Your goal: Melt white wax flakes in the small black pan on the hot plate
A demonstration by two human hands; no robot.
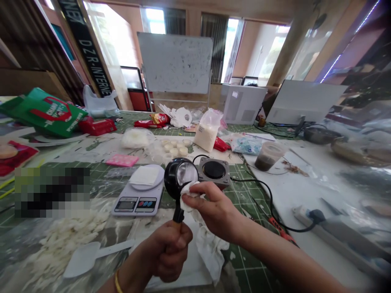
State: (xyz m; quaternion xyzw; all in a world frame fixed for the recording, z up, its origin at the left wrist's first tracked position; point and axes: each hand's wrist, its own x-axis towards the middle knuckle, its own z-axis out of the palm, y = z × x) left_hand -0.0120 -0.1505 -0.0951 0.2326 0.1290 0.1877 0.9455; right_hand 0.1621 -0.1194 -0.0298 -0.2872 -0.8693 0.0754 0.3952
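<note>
A small black pot (172,178) with a shiny metal inside is tipped on its side, its opening turned to the right. My left hand (171,250) is closed around its handle below the bowl. My right hand (214,203) pinches a crumpled white tissue (190,197) against the pot's lower right rim. Another crumpled tissue (210,248) lies beneath my right forearm. Just behind the pot sits a square hot plate (225,174) with a round black top. On the left, a white kitchen scale (138,202) carries a folded white sheet (144,175).
White flakes (70,236) and a white scoop (82,259) lie at the front left. Farther back are a bag of pellets (207,134) and small cups (175,147). A cup of dark liquid (268,156) and a power strip (336,232) are on the right.
</note>
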